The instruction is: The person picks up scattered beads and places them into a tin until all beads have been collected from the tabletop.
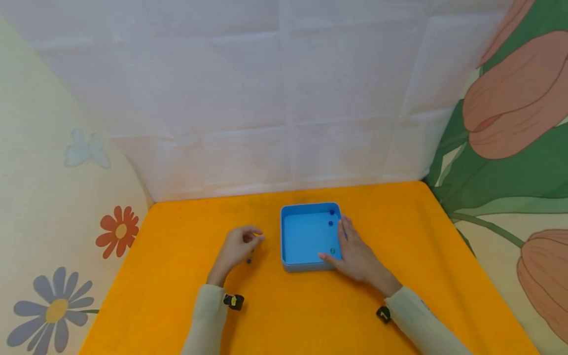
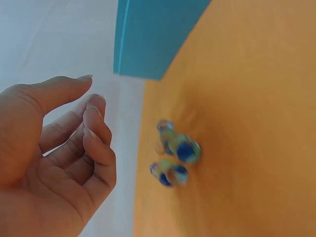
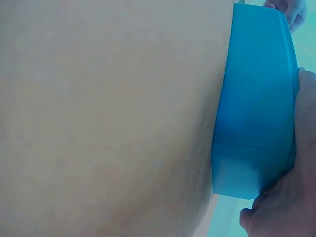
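A shallow blue square box (image 1: 306,239) stands on the orange table. Inside it, near the right wall, lie two dark blue marbles (image 1: 330,224) and one greenish marble (image 1: 333,251). My right hand (image 1: 357,256) holds the box at its right side, thumb over the near rim and fingers along the outer wall. Left of the box hovers my left hand (image 1: 239,246), fingers loosely bent and thumb apart from them, with nothing visible between. Several clear marbles with blue and yellow swirls (image 2: 175,153) lie in a cluster on the table beside that hand, blurred in the left wrist view.
The orange cloth (image 1: 377,315) covers the table, its far edge meeting a white hanging sheet (image 1: 222,98). Flower-printed cloth (image 1: 501,207) hangs at the right, and another with painted flowers (image 1: 53,197) hangs at the left. Each wrist wears a small dark device (image 1: 233,301).
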The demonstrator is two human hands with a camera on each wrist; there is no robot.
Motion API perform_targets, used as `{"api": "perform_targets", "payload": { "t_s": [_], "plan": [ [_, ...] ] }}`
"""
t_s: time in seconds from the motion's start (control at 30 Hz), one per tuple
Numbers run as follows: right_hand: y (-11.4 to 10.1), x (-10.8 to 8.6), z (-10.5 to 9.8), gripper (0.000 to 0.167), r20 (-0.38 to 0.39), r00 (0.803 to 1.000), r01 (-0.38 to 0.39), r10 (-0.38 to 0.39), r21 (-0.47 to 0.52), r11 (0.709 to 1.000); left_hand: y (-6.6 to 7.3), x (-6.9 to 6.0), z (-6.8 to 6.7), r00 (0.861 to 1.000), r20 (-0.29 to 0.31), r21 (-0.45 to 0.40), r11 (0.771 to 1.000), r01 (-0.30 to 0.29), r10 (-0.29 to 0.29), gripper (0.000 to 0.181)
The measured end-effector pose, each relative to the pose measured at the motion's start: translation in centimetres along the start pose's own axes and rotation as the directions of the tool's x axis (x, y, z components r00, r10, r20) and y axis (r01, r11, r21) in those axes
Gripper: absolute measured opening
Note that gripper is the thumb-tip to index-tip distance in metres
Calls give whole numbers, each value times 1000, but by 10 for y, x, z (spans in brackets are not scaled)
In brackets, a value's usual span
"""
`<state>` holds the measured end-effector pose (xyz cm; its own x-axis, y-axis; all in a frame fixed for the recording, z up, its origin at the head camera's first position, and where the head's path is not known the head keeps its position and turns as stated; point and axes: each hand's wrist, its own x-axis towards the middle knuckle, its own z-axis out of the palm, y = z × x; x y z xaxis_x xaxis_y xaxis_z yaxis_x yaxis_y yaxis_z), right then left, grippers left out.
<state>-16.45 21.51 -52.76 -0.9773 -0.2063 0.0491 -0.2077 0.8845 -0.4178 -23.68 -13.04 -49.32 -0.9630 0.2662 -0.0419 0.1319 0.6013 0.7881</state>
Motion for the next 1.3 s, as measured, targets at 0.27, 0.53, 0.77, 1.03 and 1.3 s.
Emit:
{"api": "perform_targets", "payload": {
  "t_s": [0.27, 0.53, 0.77, 1.03, 1.3],
  "plan": [
    [0, -1, 0, 117, 9, 1000, -5, 5, 7, 1000, -26, -15, -6, 999, -34, 7, 1000, 28, -28, 20],
    [0, -2, 0, 118, 13, 1000, -9, 9, 14, 1000, -46, -30, -11, 996, -57, 98, 992, 79, -74, 21],
    [1, -1, 1, 118, 4, 1000, -9, 9, 15, 1000, -52, -37, -17, 994, -61, 116, 988, 97, -91, 21],
    [0, -1, 0, 118, 9, 1000, -7, 7, 16, 1000, -51, -38, -19, 994, -25, 125, 986, 112, -110, 19],
    [0, -2, 0, 118, 8, 1000, -9, 9, 21, 1000, -53, -38, -17, 992, -9, 147, 981, 125, -126, 21]
  ]
}}
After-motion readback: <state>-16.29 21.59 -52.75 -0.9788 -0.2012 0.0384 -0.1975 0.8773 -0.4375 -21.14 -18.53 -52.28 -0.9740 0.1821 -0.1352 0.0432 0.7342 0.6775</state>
